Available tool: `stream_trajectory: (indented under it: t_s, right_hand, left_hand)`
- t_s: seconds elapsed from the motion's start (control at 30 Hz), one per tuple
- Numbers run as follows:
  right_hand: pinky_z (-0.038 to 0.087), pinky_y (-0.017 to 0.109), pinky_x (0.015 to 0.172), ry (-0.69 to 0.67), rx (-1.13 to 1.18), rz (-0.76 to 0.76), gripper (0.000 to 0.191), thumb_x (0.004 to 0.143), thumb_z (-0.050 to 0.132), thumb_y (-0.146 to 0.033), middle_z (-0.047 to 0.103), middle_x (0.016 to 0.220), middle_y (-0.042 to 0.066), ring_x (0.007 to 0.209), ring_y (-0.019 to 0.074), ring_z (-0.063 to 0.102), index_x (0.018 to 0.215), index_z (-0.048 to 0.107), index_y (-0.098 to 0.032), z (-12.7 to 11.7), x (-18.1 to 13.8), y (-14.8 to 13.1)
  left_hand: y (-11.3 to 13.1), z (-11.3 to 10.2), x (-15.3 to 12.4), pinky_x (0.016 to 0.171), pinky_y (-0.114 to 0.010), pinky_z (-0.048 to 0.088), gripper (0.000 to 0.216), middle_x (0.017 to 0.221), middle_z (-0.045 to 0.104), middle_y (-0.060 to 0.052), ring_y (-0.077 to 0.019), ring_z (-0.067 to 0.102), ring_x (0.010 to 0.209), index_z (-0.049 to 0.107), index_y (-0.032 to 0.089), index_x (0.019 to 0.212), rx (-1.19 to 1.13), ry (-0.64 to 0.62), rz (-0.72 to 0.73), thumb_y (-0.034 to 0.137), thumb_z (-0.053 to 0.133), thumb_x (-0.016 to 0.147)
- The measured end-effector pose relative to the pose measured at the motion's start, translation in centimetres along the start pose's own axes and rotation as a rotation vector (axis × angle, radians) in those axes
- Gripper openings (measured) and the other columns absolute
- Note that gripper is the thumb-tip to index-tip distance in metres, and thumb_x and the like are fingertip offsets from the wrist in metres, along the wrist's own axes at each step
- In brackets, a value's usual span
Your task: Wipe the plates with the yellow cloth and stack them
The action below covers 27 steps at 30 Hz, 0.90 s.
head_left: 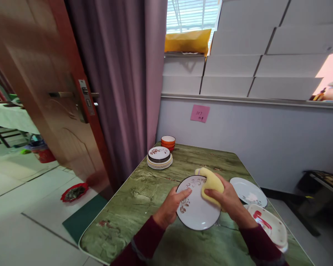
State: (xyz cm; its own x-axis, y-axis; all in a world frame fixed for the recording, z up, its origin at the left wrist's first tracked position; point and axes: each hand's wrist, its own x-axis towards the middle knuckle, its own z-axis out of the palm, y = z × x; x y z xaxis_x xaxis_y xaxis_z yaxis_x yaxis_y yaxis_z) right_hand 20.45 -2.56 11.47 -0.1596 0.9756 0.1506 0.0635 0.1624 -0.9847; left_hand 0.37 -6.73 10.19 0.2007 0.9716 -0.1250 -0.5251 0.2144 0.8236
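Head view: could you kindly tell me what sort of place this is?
Probably a home dining room: a green table with stacked plates and bowls, a wooden door by a purple curtain, the left hand holding a plate, the right hand a cloth.

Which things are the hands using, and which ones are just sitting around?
In use:
flowered plate, held by the left hand
yellow cloth, pressed on it by the right hand

Lying about:
stack of plates
orange bowls
spare plate
pink note
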Motion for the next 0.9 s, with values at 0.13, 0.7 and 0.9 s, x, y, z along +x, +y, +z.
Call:
stream_trajectory:
  t_s: [0.13, 0.7, 0.9]
  right_hand:
    - [0.05, 0.03, 0.066, -0.084, -0.06, -0.046, 0.065, 0.06, 0.079, -0.031, 0.069, 0.094, 0.002, 0.075, 0.0179, 0.06, 0.121, 0.062, -0.018, 0.1, 1.4, -1.8]
    - [0.056, 0.034, 0.067, 0.197, 0.374, 0.039, 0.077, 0.057, 0.088, -0.036, 0.071, 0.096, 0.004, 0.077, 0.0206, 0.066, 0.125, 0.057, -0.019, 2.4, 2.7, -1.2]
    - [0.059, 0.034, 0.078, 0.614, 0.572, 0.126, 0.07, 0.069, 0.081, -0.045, 0.069, 0.114, 0.005, 0.092, 0.0215, 0.068, 0.13, 0.052, -0.023, 9.2, -0.6, 2.5]
  left_hand:
    - [-0.7, 0.0, -0.1, 0.096, -0.041, 0.052, 0.038, 0.101, 0.078, -0.018, -0.0307, 0.073, 0.101, 0.072, 0.006, 0.109, -0.243, -0.041, -0.043, 0.035, 0.067, 0.086]
    - [0.8, 4.0, 0.4, 0.109, -0.05, 0.045, 0.053, 0.125, 0.07, -0.018, -0.0333, 0.062, 0.122, 0.055, 0.008, 0.14, -0.56, 0.18, 0.069, 0.036, 0.051, 0.095]
    - [-0.7, 4.6, 1.8, 0.104, -0.04, 0.049, 0.05, 0.126, 0.071, -0.013, -0.0272, 0.064, 0.12, 0.056, 0.015, 0.14, -0.609, 0.396, 0.294, 0.04, 0.05, 0.097]
